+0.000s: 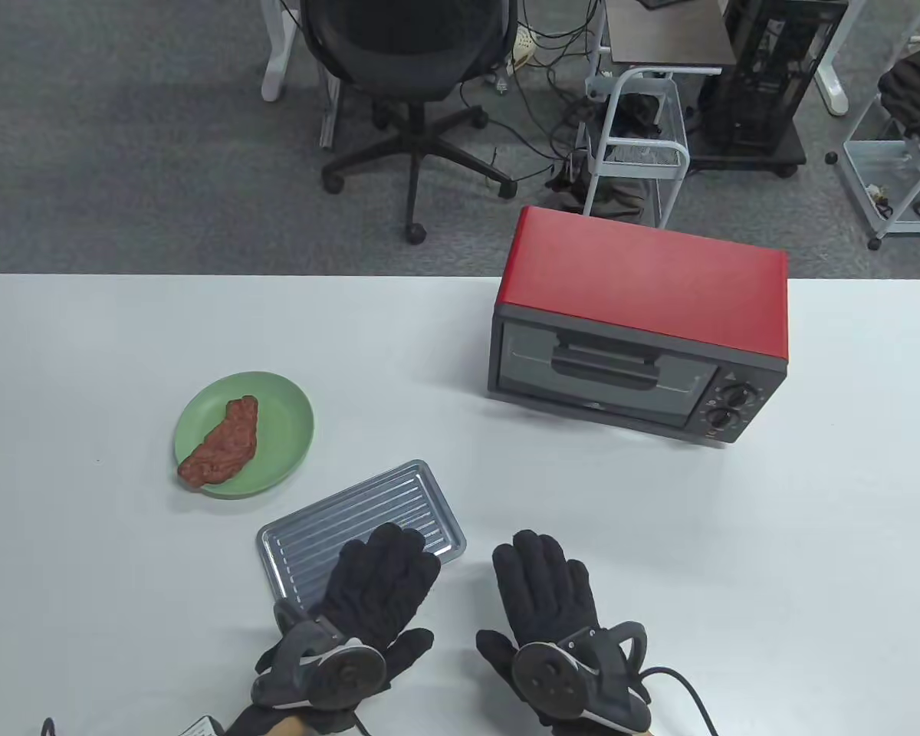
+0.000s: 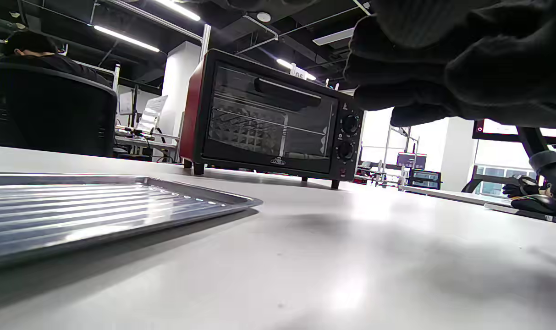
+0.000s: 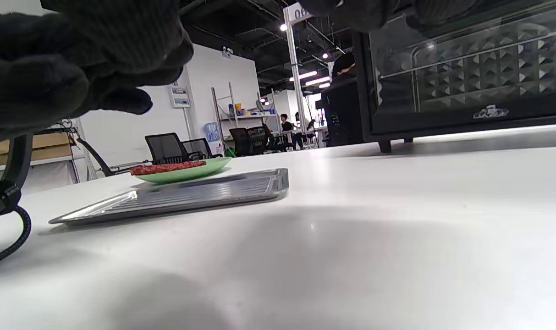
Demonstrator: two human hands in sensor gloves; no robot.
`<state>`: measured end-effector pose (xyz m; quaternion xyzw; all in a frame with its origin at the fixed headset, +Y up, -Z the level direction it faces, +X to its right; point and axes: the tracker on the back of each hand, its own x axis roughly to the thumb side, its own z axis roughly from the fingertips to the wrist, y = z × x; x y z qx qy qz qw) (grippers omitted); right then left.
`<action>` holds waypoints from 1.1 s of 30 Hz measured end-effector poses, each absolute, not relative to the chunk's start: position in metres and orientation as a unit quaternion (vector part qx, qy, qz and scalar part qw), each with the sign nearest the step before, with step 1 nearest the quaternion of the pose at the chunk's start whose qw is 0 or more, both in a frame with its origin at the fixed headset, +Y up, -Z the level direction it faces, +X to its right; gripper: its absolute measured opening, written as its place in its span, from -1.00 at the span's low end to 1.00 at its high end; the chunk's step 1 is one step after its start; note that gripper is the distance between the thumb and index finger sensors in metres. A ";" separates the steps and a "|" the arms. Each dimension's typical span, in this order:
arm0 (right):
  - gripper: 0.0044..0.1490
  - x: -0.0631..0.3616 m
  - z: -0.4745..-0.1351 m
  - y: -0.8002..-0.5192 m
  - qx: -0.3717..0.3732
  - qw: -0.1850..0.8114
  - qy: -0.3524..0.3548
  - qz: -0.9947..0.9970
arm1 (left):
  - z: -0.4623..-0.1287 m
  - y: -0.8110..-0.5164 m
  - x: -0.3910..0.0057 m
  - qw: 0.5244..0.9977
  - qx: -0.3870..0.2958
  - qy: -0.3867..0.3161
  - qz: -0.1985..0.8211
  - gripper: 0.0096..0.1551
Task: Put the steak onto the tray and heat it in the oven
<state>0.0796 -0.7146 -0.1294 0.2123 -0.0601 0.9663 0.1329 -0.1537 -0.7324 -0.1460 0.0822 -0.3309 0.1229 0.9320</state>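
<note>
Both hands flat, holding nothing.
The left hand (image 1: pixel 379 583) should pinch the steak (image 1: pixel 222 442) gently and lay it flat on the tray (image 1: pixel 307 529).

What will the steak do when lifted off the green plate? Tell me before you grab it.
The steak is long, narrow and thin, so it will probably sag at the ends if pinched in the middle. Its rough, matte surface suggests the fingers will not slip much. One end overhangs the green plate rim, so pushing could slide it off rather than roll it.
</note>
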 end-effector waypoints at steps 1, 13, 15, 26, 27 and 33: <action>0.27 0.080 -0.129 -0.714 0.214 0.135 -0.057 0.966 | -0.146 -0.733 -0.154 0.932 0.082 -0.332 0.122 0.02; 0.23 0.086 -0.132 -0.713 0.206 0.151 -0.061 0.965 | -0.145 -0.732 -0.154 0.932 0.084 -0.331 0.123 0.01; 0.23 0.086 -0.132 -0.713 0.204 0.153 -0.062 0.965 | -0.145 -0.732 -0.153 0.932 0.083 -0.332 0.121 0.01; 0.21 0.087 -0.133 -0.713 0.202 0.160 -0.055 0.965 | -0.145 -0.732 -0.153 0.933 0.080 -0.331 0.119 0.00; 0.20 0.087 -0.133 -0.713 0.202 0.159 -0.054 0.965 | -0.145 -0.732 -0.153 0.933 0.079 -0.331 0.118 0.00; 0.20 0.087 -0.133 -0.713 0.202 0.158 -0.054 0.965 | -0.144 -0.731 -0.154 0.934 0.083 -0.327 0.120 0.00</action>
